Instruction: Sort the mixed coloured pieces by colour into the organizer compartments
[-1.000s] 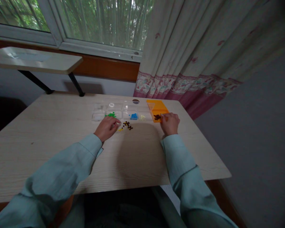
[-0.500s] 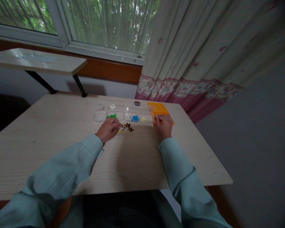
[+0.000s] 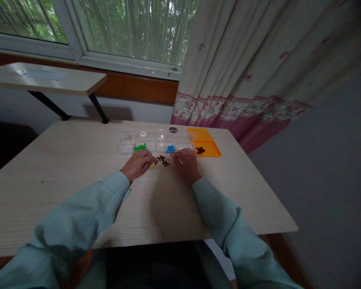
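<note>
My left hand [image 3: 138, 163] rests on the table with its fingers drawn together in a pinch; whatever is between them is too small to make out. By its fingertips are a few yellow pieces [image 3: 153, 165] and a small pile of dark brown and yellow pieces [image 3: 161, 159]. My right hand [image 3: 186, 165] hovers just right of that pile, fingers slightly apart, with nothing visible in them. Behind both hands is a clear compartment box [image 3: 126, 148], holding green pieces [image 3: 140, 147] and blue pieces [image 3: 170, 149]. Dark brown pieces [image 3: 200, 150] lie in the orange tray [image 3: 212, 149].
The wooden table [image 3: 102, 216] has a raised shelf [image 3: 48, 78] on black legs at its back left. A curtain [image 3: 228, 80] hangs behind the right side, beside the window [image 3: 132, 32]. A dark round spot [image 3: 173, 130] shows behind the box.
My right hand has moved left from the orange tray to beside the pile, uncovering the dark brown pieces in the tray. My left hand has stayed in place.
</note>
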Demonstrator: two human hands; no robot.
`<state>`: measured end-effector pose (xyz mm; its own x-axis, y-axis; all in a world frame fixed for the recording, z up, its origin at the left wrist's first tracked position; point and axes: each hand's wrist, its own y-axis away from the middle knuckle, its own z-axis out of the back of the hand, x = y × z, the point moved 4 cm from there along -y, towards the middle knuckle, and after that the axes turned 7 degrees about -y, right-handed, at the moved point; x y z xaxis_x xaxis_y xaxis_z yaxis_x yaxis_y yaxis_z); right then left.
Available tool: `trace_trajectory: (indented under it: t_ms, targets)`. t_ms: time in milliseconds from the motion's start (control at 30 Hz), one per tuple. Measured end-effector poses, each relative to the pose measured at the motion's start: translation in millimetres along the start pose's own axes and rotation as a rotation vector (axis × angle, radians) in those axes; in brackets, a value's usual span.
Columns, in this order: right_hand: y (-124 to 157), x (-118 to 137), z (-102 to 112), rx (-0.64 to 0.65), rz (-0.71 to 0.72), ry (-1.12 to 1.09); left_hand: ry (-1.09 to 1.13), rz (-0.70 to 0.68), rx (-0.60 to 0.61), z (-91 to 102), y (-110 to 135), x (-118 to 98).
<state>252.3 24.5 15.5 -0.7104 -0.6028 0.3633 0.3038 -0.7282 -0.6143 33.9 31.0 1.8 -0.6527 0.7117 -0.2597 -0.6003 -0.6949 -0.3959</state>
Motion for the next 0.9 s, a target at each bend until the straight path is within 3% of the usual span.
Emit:
trace_trajectory:
  t_ms: [667, 900]
  targets:
    - [-1, -1, 1, -0.004, -0.013, -0.013, -0.098, 0.054, 0.131, 3.7, -11, -3]
    - [-1, 0, 1, 0.011, -0.038, 0.009, -0.174, 0.107, 0.081, 1.3, -10, -8]
